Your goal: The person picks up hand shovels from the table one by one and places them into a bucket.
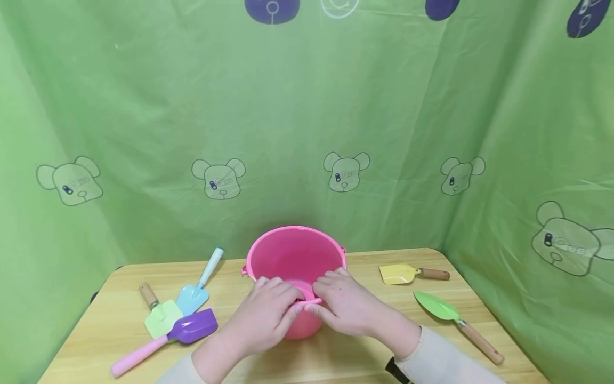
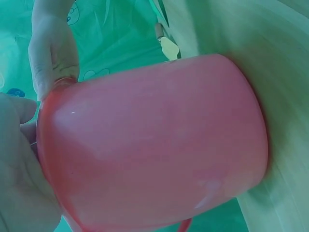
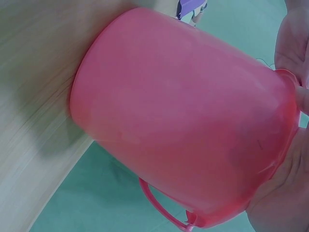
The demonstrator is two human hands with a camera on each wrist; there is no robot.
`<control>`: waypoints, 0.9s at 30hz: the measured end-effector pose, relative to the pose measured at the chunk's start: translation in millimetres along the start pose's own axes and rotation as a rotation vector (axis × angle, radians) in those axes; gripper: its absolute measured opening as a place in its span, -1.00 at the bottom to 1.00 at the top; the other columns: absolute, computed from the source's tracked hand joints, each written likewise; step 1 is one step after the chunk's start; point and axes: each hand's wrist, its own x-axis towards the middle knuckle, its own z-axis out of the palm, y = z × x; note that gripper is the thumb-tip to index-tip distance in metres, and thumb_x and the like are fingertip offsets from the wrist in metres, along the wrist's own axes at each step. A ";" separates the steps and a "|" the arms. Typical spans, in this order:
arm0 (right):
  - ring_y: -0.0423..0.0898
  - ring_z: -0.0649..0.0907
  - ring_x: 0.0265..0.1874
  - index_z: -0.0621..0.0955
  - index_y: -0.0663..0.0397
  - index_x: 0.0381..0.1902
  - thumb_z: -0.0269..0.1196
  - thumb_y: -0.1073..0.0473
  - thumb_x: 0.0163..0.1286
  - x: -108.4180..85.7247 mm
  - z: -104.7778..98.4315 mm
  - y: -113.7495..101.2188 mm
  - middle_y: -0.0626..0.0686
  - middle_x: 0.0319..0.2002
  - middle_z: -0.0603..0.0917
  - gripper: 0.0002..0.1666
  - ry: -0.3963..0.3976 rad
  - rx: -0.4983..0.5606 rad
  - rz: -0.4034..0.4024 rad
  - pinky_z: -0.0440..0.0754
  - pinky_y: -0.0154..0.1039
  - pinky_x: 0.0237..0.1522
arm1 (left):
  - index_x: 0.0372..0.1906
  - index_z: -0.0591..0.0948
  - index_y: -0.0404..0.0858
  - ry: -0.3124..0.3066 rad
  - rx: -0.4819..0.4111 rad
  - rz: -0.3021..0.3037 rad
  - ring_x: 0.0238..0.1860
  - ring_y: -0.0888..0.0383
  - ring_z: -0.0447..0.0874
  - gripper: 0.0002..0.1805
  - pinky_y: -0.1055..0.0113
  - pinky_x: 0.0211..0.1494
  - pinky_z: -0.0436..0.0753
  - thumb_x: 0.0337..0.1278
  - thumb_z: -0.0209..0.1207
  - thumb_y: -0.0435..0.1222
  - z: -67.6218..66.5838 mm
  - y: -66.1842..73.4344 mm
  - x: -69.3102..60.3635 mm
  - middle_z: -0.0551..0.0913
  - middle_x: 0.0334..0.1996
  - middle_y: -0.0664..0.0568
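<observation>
A pink bucket [image 1: 297, 256] stands upright on the wooden table, its mouth facing up. My left hand [image 1: 266, 314] grips the near rim, fingers curled over into the bucket and thumb outside. Beside it, my right hand [image 1: 347, 304] grips the same rim in the same way, a short gap between the two thumbs. In the left wrist view the bucket's smooth outer wall [image 2: 159, 140] fills the middle, with the left hand [image 2: 24, 169] at its rim. From the right wrist, the bucket handle [image 3: 161, 205] hangs by the wall, and the right hand [image 3: 282, 188] holds the rim.
On the left lie a light-blue trowel [image 1: 194, 296], a pale-green shovel [image 1: 163, 317] and a purple scoop [image 1: 194, 326] with a pink handle. To the right are a yellow shovel [image 1: 398, 274] and a green trowel [image 1: 436, 306]. Green curtains [image 1: 297, 106] surround the table [image 1: 384, 341].
</observation>
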 end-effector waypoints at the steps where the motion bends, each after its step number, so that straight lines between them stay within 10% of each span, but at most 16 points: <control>1: -0.25 0.31 -0.42 0.37 -0.22 -0.48 -0.02 -0.30 0.54 -0.1 0.0 0.0 -0.29 -0.52 0.29 -0.55 0.000 0.000 -0.001 0.29 -0.26 -0.14 | -0.09 0.60 0.03 0.004 -0.012 -0.002 -0.12 0.27 0.46 -0.75 0.28 -0.01 0.35 0.54 -0.07 -0.02 -0.3 -0.3 0.1 0.63 -0.16 0.30; 27: -0.24 0.31 -0.44 0.36 -0.20 -0.51 0.09 -0.21 0.50 -0.8 -1.8 -1.3 -0.28 -0.54 0.30 -0.58 0.002 0.003 0.010 0.30 -0.25 -0.13 | -0.10 0.62 -0.01 0.096 -0.049 -0.027 0.05 0.23 0.45 -0.87 0.14 0.11 0.32 0.40 0.13 -0.13 -16.5 -11.9 -7.2 0.61 -0.08 0.25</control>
